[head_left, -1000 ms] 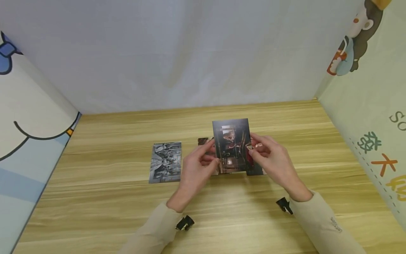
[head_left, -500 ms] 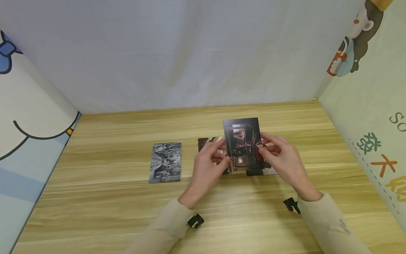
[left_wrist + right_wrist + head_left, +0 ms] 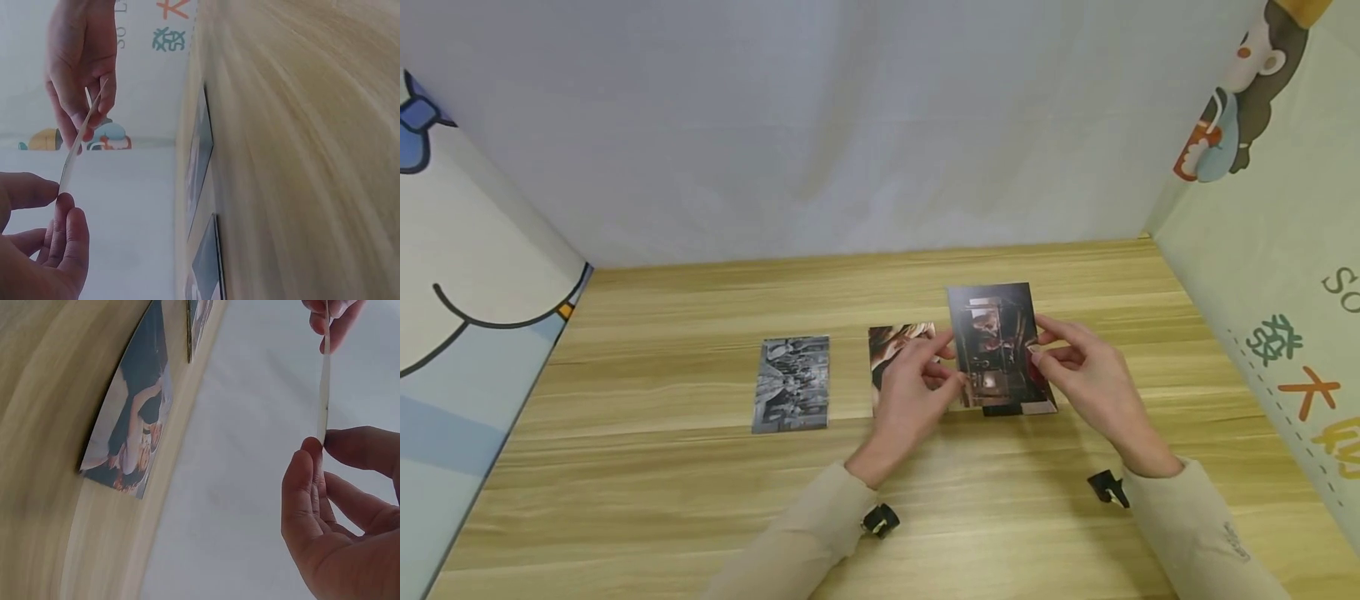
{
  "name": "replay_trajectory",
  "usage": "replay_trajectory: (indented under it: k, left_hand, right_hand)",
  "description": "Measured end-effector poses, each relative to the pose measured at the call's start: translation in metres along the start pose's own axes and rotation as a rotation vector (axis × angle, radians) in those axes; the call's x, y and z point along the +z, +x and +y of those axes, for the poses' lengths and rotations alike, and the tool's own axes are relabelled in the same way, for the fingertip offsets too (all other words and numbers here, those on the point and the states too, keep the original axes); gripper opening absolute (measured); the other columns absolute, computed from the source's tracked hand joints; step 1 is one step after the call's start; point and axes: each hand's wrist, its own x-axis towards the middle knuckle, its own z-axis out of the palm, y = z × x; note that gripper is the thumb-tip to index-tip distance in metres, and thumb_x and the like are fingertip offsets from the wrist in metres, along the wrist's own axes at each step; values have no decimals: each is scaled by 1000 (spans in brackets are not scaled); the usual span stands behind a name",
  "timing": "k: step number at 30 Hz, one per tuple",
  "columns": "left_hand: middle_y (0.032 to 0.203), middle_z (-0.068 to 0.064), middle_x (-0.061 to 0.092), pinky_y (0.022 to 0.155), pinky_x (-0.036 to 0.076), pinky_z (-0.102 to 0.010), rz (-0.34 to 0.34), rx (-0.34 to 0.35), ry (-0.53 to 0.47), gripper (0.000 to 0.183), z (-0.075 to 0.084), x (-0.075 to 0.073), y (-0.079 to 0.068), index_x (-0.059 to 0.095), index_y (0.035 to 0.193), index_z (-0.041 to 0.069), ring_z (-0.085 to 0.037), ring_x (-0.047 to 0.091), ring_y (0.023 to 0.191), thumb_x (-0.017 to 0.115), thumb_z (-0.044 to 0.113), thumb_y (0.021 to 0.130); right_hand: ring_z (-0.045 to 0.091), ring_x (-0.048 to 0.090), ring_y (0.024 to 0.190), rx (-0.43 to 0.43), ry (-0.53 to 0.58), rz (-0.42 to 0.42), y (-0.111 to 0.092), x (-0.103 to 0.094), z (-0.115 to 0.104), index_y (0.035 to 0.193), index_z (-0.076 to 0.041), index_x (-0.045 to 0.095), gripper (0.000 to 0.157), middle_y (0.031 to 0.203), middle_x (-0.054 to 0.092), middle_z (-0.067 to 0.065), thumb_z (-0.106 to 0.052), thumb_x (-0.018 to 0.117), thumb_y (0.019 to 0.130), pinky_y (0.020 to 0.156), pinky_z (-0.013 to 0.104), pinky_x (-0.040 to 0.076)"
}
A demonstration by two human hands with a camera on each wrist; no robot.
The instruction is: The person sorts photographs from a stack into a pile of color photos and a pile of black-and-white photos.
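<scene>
A dark photo card [image 3: 996, 342] is held up above the table, pinched at its left edge by my left hand [image 3: 917, 396] and at its right edge by my right hand [image 3: 1093, 387]. Both wrist views show it edge-on, raised off the wood. Under it lies another photo card [image 3: 134, 425], mostly covered in the head view; the right wrist view shows figures printed on it. Partly behind my left hand rests a brown-toned photo card [image 3: 887, 342]. Farther left is a black-and-white photo card [image 3: 792, 383], lying flat.
The wooden table [image 3: 662, 467] runs back to a pale cloth wall [image 3: 737, 150]. Printed side panels stand at the left [image 3: 467, 275] and right [image 3: 1262, 275]. A small black clip [image 3: 880, 521] sits at the left cuff, another black clip [image 3: 1107, 487] at the right.
Both hands have carried the held photo card to the right, uncovering more of the brown-toned photo card. The cards on the table have stayed in place.
</scene>
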Motion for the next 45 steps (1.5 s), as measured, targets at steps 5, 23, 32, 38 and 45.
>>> replay_trajectory:
  k: [5,23,32,38,45]
  left_hand:
    - [114,-11,67,76,59,-18,-16,-37,-3,60,0,7,3,59,144,2,-15,70,88,77,-5,87]
    - [114,-5,67,89,55,-25,-82,-98,111,58,-4,26,13,59,144,3,-5,69,84,78,4,89]
    - [116,-9,66,69,56,-14,-108,-124,97,61,-4,30,15,57,145,1,-10,70,86,77,1,88]
    - [117,-9,66,69,56,-13,-127,-156,115,62,-6,32,16,56,146,1,-8,69,86,77,0,87]
    - [118,-9,65,73,55,-14,-145,-169,132,64,-9,34,17,56,146,1,-6,69,86,77,-1,85]
  right_hand:
    - [19,69,96,12,-22,2,0,-4,4,145,4,55,50,120,66,21,-8,69,99,75,8,52]
    - [34,71,98,53,-63,-42,1,-16,20,145,6,55,50,118,66,22,-10,68,100,67,15,52]
    - [33,71,100,76,-94,-68,4,-17,26,146,5,54,51,118,65,20,-12,67,100,66,18,50]
    - [40,71,103,82,-114,-86,5,-17,29,146,6,53,50,118,65,21,-10,66,100,68,18,52]
    - [42,70,104,79,-146,-98,8,-16,35,144,9,54,50,114,67,23,-7,66,99,73,15,52]
